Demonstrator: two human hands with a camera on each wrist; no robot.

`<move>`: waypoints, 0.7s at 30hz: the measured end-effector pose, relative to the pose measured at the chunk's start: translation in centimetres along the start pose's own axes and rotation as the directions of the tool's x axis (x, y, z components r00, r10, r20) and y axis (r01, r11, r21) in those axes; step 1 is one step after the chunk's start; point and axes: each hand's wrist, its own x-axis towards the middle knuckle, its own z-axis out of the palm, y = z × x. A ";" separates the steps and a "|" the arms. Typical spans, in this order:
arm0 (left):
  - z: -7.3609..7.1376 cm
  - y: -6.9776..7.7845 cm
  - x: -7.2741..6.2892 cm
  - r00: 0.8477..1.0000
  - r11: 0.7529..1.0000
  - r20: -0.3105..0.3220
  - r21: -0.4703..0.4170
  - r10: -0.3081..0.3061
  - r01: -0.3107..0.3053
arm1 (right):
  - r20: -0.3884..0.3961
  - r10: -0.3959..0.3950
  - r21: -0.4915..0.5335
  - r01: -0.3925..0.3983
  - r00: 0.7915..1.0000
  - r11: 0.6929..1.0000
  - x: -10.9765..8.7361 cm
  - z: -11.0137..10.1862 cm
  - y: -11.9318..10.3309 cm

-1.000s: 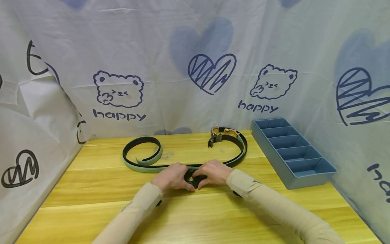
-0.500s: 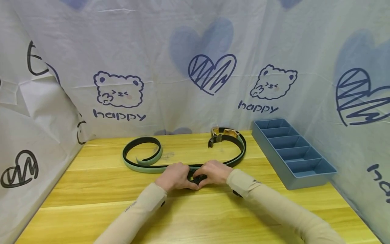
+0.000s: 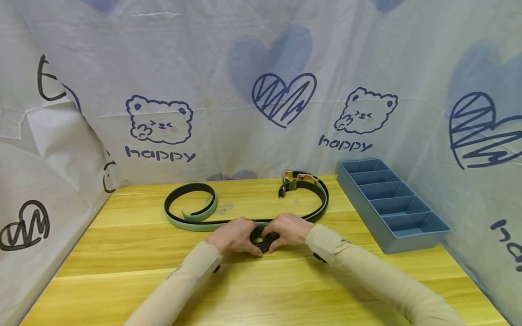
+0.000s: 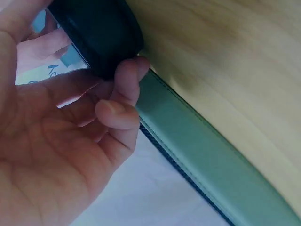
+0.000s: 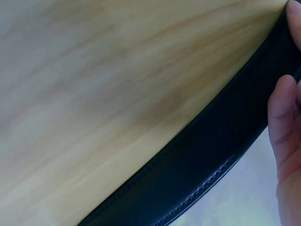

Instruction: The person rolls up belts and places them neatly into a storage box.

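A black belt, rolled into a coil [image 3: 264,246], stands on edge on the table between my two hands. My left hand [image 3: 234,236] holds the coil's left side, its fingertips against the outer turn [image 4: 106,35] in the left wrist view. From the other side my right hand [image 3: 290,229] grips the coil with thumb and fingers. In the right wrist view the black strap [image 5: 188,155] runs away from the fingers. Just behind the hands lies a green belt [image 3: 189,225] with a black inner face, its left end curled. Part of it is hidden by my hands.
Toward the back, a gold buckle [image 3: 288,174] and a dark buckle [image 3: 290,185] lie close together where the straps bend round. A blue-grey box [image 3: 377,217] with several compartments stands at the right. Printed white cloth [image 3: 228,136] hangs behind the wooden table [image 3: 122,253].
My left hand moved in to the right, then eased back slightly. The coil has shifted a little to the right, and the black strap's right-hand bend has drawn in slightly.
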 end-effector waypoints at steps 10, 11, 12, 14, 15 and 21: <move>0.9 1.1 0.0 0.995 0.993 -0.084 0.093 -0.060 0.068 | -0.019 0.005 0.022 -0.005 1.000 1.000 -0.2 0.5 -0.2; 0.9 1.1 0.0 0.993 0.993 -0.094 0.095 -0.068 0.077 | -0.020 0.004 0.025 -0.003 1.000 1.000 -0.2 0.4 -0.2; 0.9 1.1 0.1 0.992 0.992 -0.098 0.095 -0.075 0.084 | -0.020 0.004 0.029 -0.003 1.000 1.000 -0.3 0.4 -0.2; 0.8 1.0 0.2 0.992 0.992 -0.098 0.083 -0.084 0.092 | -0.022 0.008 0.035 -0.007 1.000 0.999 -0.4 0.4 0.0; 0.7 0.9 0.3 0.992 0.993 -0.093 0.073 -0.086 0.093 | -0.022 0.010 0.033 -0.010 1.000 0.999 -0.5 0.4 0.0; 0.3 0.1 0.5 0.998 0.998 -0.024 0.005 -0.058 0.058 | -0.008 0.005 0.007 -0.005 1.000 1.000 -0.9 0.3 0.3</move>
